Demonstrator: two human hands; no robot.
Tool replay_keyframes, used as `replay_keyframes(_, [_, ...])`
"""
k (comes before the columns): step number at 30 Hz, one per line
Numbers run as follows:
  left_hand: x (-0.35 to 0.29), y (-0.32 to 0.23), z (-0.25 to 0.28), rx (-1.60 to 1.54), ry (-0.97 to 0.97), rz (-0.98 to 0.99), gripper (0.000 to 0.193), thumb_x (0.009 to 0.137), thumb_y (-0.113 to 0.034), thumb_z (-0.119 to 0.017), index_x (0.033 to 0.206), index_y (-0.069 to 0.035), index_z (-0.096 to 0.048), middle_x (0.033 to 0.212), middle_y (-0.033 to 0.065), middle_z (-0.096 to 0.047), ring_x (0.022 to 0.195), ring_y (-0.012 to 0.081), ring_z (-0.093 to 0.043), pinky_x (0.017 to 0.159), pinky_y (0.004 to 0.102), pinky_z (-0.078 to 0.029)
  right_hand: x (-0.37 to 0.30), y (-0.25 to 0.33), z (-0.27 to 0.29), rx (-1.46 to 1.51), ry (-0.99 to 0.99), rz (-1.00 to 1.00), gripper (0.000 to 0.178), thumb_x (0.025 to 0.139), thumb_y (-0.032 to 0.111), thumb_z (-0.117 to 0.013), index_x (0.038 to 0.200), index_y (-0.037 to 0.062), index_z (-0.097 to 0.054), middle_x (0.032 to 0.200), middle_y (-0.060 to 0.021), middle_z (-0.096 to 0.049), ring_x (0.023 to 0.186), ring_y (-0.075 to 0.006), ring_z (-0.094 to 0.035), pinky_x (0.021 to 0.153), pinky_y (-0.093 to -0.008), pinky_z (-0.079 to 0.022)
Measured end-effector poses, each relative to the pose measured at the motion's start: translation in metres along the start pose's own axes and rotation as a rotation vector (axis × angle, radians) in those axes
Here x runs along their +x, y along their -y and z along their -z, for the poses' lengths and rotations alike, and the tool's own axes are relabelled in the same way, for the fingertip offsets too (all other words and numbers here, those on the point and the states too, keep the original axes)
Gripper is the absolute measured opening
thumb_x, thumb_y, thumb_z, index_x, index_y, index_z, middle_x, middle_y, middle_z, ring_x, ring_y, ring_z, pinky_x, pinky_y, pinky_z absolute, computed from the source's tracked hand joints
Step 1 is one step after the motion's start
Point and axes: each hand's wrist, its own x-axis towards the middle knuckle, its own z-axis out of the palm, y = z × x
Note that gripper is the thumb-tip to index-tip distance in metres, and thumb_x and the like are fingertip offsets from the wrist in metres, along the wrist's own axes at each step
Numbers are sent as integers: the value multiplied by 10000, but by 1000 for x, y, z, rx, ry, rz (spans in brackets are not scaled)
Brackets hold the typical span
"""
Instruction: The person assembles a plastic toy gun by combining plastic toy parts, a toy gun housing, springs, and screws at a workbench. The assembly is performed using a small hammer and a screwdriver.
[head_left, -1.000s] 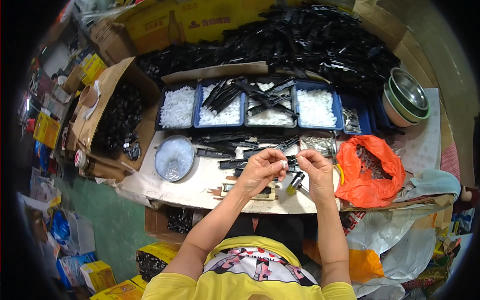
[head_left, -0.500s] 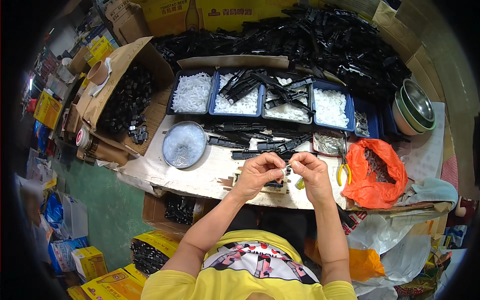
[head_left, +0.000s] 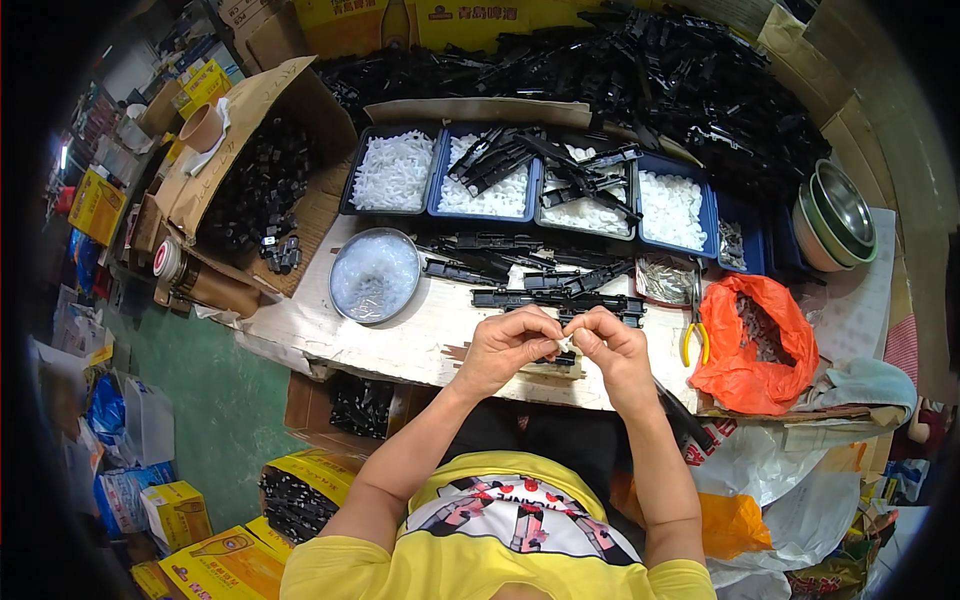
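Observation:
My left hand (head_left: 510, 350) is closed in a pinch near the table's front edge, with a small white piece (head_left: 563, 346) at its fingertips. My right hand (head_left: 610, 350) meets it there, thumb and forefinger pressed together on the same white piece. The piece is too small to show its exact kind. Just below the fingertips, partly hidden by my hands, a pale block (head_left: 548, 371) with a dark part on it rests on the table. Beyond my hands, long black plastic parts (head_left: 560, 300) lie in loose rows.
Trays of white plastic parts (head_left: 393, 172) line the back, below a heap of black parts (head_left: 640, 80). A round dish (head_left: 374, 262) of clear pieces sits left. At right are yellow-handled pliers (head_left: 694, 345), an orange bag (head_left: 720, 370) and stacked bowls (head_left: 838, 215). A carton (head_left: 325, 225) stands left.
My hands have drawn closer together, and the right fingertips now meet the left ones at the white piece. The whole view has shifted slightly.

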Motion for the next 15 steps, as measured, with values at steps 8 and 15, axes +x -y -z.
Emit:
replay_keyframes(8, [-11,8,2,563,-158,-366,216,730,40,-643,933,-19,-598,781,69,-600,701,184,-576,616,272,-466,-7,-2,-10,-647,-131,442,76,773,55,-621,836,12,-630,777,-47,-585,733,-164,-511,689,-272,-376])
replay_keyframes(15, [-18,-3,8,860,-138,-422,241,728,6,-636,964,-35,-607,814,65,-604,769,212,-539,675,302,-404,-6,-16,-16,-820,-110,577,111,675,46,-688,766,62,-627,733,-6,-579,687,-166,-498,653,-301,-303])
